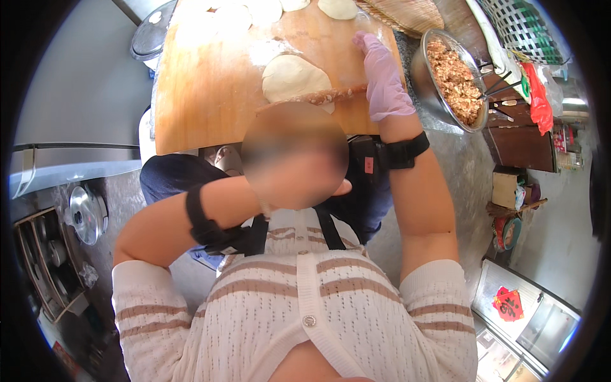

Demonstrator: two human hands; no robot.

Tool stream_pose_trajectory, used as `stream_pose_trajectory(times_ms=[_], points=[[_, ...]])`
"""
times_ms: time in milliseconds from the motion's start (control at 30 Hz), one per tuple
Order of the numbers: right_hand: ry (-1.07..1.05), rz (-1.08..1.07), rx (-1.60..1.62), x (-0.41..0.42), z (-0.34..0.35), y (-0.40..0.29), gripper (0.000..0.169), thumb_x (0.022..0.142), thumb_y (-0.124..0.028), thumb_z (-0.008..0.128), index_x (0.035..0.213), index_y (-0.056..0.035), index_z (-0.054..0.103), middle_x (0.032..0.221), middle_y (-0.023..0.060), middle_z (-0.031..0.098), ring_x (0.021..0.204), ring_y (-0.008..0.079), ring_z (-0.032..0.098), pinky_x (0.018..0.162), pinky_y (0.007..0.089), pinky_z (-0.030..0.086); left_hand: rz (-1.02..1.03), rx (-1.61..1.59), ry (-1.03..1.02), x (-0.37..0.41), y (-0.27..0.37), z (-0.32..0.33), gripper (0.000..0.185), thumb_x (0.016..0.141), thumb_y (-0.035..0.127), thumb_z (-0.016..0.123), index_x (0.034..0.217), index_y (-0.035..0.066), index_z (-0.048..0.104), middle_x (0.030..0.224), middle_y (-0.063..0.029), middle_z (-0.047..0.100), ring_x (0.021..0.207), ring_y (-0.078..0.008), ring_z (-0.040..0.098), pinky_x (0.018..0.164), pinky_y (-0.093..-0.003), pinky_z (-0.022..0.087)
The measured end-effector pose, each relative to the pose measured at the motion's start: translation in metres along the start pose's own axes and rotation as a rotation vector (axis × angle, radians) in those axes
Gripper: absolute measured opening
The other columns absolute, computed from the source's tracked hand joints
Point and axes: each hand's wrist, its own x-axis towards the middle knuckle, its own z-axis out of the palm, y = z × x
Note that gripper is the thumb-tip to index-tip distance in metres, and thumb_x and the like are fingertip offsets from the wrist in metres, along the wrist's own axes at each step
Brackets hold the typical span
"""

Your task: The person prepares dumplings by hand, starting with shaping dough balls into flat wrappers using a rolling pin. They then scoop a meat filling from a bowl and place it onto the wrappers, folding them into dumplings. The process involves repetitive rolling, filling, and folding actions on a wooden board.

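My right hand, in a thin pink glove, reaches over the wooden board. A wooden rolling pin, with bits of dough stuck to it, passes under the wrist side of that hand. Whether the fingers grip it cannot be made out. The pin lies across the near edge of a flattened piece of dough. My left forearm bends in front of my body. A round blur covers most of my left hand, and only a fingertip shows at its right edge.
More dough rounds lie at the board's far side, beside a woven tray. A metal bowl of filling with chopsticks stands to the right. A lidded pot is at left, near a grey refrigerator.
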Motion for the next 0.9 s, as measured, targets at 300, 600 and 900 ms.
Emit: stream_pose_trajectory(times_ms=[300, 600, 900], points=[[0.096, -0.027, 0.117, -0.018, 0.005, -0.016, 0.042, 0.097, -0.035, 0.051, 0.12, -0.0013, 0.06, 0.115, 0.005, 0.061, 0.109, 0.0175, 0.051, 0.099, 0.028, 0.036, 0.005, -0.697, -0.016, 0.044, -0.007, 0.048, 0.042, 0.082, 0.026, 0.078, 0.113, 0.003, 0.065, 0.105, 0.0002, 0.066, 0.094, -0.0096, 0.057, 0.085, -0.0255, 0.043], [0.205, -0.894, -0.983, -0.043, 0.028, 0.001, 0.03, 0.098, -0.029, 0.052, 0.115, -0.0064, 0.063, 0.116, 0.0197, 0.065, 0.116, 0.0393, 0.057, 0.103, 0.0459, 0.037, -0.008, -0.416, 0.128, 0.026, 0.004, 0.048, 0.023, 0.085, 0.023, 0.077, 0.094, 0.004, 0.068, 0.087, 0.0039, 0.064, 0.079, -0.0052, 0.055, 0.074, -0.0227, 0.045], [0.188, -0.359, -0.62, -0.029, 0.019, -0.015, 0.04, 0.101, -0.034, 0.043, 0.116, -0.0022, 0.062, 0.113, 0.0245, 0.065, 0.109, 0.043, 0.059, 0.097, 0.0471, 0.043, 0.134, -0.176, -0.105, 0.021, 0.007, 0.038, 0.032, 0.086, 0.028, 0.077, 0.098, 0.002, 0.062, 0.09, -0.001, 0.064, 0.08, -0.0075, 0.055, 0.074, -0.0247, 0.046]])
